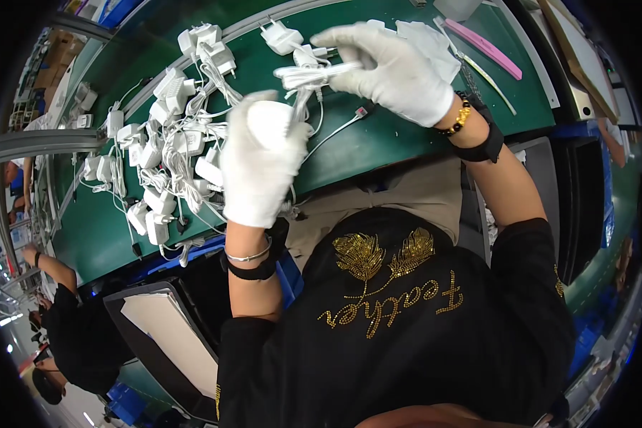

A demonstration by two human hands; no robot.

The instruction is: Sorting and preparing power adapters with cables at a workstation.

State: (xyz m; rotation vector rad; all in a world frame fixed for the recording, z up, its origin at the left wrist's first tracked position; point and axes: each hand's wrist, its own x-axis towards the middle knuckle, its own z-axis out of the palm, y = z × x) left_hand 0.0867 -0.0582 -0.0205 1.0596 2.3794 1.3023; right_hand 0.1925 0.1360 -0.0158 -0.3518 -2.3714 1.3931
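Observation:
My left hand (255,171), in a white glove, is closed round a white power adapter (269,123). It is slightly blurred, and the fingers under the adapter are partly hidden. My right hand (399,75), also gloved, pinches a folded bundle of white cable (310,76) between thumb and fingers. The bundle lies just above and beside the left hand. One loose cable end with a small plug (360,113) rests on the green table below the right hand. Beyond the bundle lies another white adapter (281,37) with two prongs.
A tangled heap of white adapters and cables (182,139) covers the left of the green table (378,153). At the far right lie a pink strip (483,48), a white strip (486,75) and clear plastic bags (429,48). A person in black (78,335) is at lower left.

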